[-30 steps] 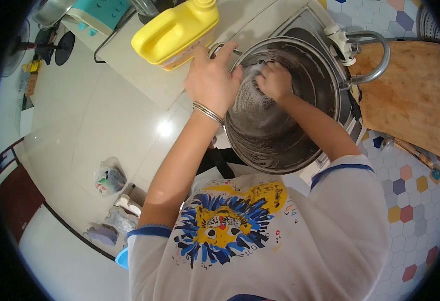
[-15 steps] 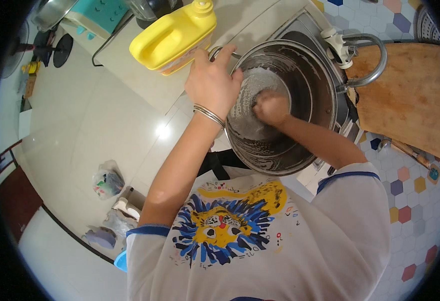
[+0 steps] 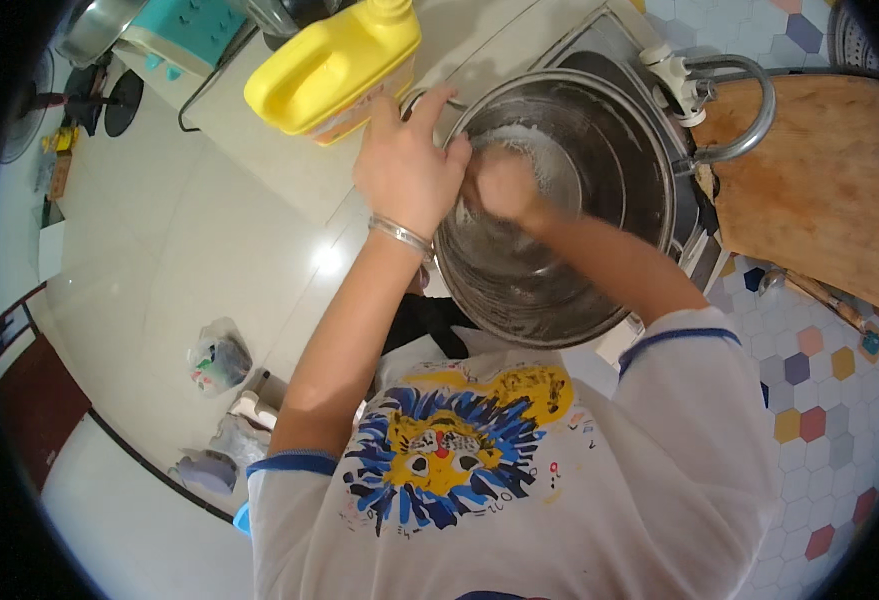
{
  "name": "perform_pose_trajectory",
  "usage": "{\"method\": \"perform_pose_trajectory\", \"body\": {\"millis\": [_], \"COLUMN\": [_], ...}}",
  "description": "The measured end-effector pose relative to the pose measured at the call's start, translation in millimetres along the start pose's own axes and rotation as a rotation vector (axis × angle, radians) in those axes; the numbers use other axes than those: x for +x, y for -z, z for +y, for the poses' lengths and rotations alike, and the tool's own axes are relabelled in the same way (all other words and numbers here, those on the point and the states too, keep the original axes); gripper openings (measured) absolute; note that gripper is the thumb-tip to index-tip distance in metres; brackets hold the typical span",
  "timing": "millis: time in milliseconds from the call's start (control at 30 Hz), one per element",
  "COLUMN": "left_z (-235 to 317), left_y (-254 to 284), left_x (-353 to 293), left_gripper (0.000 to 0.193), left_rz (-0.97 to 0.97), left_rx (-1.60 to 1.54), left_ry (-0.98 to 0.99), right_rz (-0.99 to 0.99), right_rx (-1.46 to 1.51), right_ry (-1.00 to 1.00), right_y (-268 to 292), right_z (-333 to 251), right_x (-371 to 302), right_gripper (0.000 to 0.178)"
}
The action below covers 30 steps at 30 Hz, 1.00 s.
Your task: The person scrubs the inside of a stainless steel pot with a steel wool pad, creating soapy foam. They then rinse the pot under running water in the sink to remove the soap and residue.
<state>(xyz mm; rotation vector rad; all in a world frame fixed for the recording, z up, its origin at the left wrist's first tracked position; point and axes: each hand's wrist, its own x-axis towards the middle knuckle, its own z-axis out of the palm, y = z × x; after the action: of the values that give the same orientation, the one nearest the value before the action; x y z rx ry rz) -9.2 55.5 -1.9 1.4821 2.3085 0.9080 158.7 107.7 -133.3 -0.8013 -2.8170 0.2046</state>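
Observation:
A large, deep steel pot (image 3: 649,200) is tilted at the sink, its mouth toward me and white suds on its inner wall and bottom. My left hand (image 3: 409,170) grips it at the left rim, fingers about the wire side handle (image 3: 424,97). Inside, my right hand (image 3: 504,185) is closed against the left inner wall, close to the left hand. Motion blurs its fingers, and whatever they hold is hidden. Just left of the pot stands a yellow jug with a moulded handle (image 3: 334,70), close to my left fingertips.
A curved metal faucet (image 3: 749,130) arches at the pot's right, above the dark sink edge. Beyond it lies a wooden board (image 3: 819,200). A teal appliance (image 3: 184,40) sits at the upper left counter. Plastic bags (image 3: 219,360) rest on the floor at the left.
My right hand has swept from the pot's bottom up and left to the inner wall. The pot, my left hand and the jug appear shifted slightly left in view.

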Motion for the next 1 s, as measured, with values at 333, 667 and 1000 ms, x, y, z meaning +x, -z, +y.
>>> {"method": "perform_pose_trajectory", "body": {"millis": [333,667,1000], "left_z": [3.9,2.5,-2.6], "left_y": [0.8,3.4,-0.2], "left_x": [3.6,-2.3,-3.5], "left_gripper": [0.041,0.04,0.038], "left_rz": [-0.015,-0.026,0.007], "left_rx": [0.005,-0.023,-0.039], "left_ry": [0.015,0.061,-0.01], "right_rz": [-0.196,-0.155,-0.112], "right_rx": [-0.059,-0.108,-0.037], "right_ry": [-0.165,-0.13,-0.12], "right_y": [2.5,11.7,5.0], "right_z": [6.7,9.8,-10.3], "right_x": [-18.2,-10.0,13.7], "right_gripper": [0.022,0.024,0.026]}}
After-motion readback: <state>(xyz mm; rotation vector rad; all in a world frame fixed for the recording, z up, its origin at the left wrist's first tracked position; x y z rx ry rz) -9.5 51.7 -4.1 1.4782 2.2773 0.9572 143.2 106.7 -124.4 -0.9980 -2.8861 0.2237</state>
